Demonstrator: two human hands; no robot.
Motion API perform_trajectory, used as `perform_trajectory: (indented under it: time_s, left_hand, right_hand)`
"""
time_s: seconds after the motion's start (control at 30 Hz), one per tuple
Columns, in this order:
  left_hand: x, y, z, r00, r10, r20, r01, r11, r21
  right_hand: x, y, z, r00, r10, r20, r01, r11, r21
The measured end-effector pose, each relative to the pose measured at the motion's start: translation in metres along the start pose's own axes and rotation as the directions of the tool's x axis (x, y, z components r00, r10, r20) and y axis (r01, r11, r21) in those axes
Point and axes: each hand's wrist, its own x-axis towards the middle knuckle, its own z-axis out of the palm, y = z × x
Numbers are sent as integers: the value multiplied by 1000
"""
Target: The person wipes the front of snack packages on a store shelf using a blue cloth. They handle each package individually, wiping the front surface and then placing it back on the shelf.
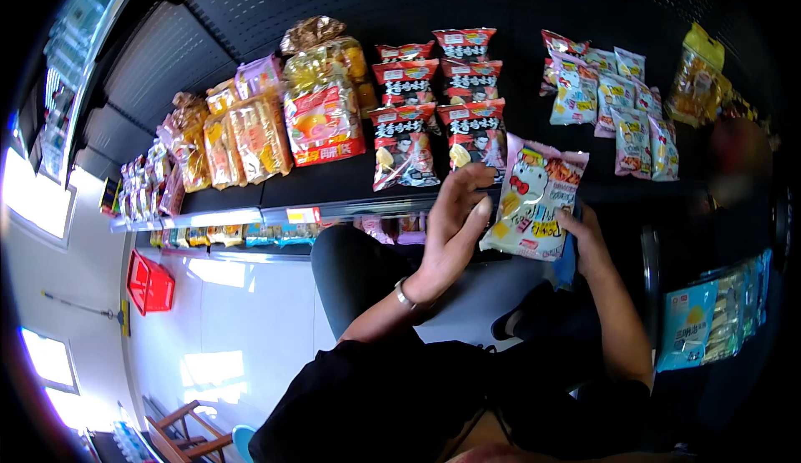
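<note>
My right hand [582, 234] grips a pink-and-white snack bag [533, 197] with a cartoon cat on it, its thumb on the front at the lower right. A blue piece of material [565, 264], perhaps a cloth, hangs below the same hand. My left hand [460, 216] is just left of the bag, fingers curved and thumb apart, with nothing in it. Behind the hands, red-and-black snack bags [405, 147] stand in two rows on a black shelf [338, 181]. Similar pale snack bags [574, 91] stand in a group farther right.
Packaged bread [322, 116] and other snacks [147, 181] line the shelf at left. A yellow-topped bag [694, 81] stands at far right. Blue packets [688, 325] sit at lower right. A red basket [150, 283] and a wooden chair [181, 435] are on the floor.
</note>
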Motion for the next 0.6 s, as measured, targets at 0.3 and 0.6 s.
perform_trajectory:
  time_s: [0.3, 0.6]
  left_hand:
    - [-65, 124, 46, 751, 592, 292, -530, 805, -268]
    - [-58, 143, 77, 851, 477, 220, -353, 830, -433]
  right_hand:
    - [9, 3, -3, 1000, 9, -16, -8, 996, 89]
    - [9, 7, -4, 997, 69, 19, -70, 997, 32]
